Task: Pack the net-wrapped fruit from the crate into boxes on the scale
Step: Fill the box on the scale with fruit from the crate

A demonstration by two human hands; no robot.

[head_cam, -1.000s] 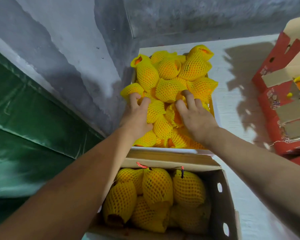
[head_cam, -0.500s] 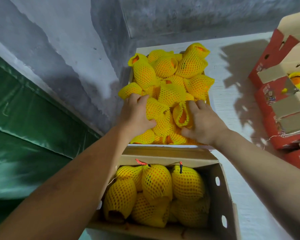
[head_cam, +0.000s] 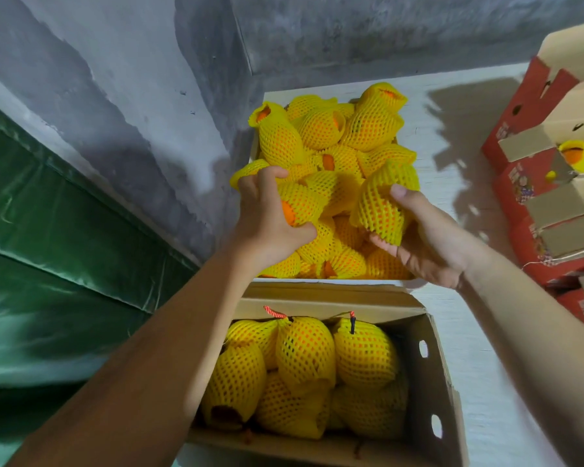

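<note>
Fruit sits in both my grips above the crate (head_cam: 255, 153): left hand (head_cam: 267, 217) curls round one netted piece (head_cam: 300, 203), right hand (head_cam: 429, 241) cradles another (head_cam: 381, 203), lifted clear for the box (head_cam: 429, 372) just nearer me.

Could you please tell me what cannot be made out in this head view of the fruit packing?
- The scale: not visible; the cardboard box covers whatever lies beneath it.
- Lower fruit in the crate: buried under the top layer and both hands.
- The red cartons: cut off by the right edge, print too small to read.
- Fruit type: foam nets hide most skin.
- Right hand: its fingers sit behind its netted fruit.
</note>
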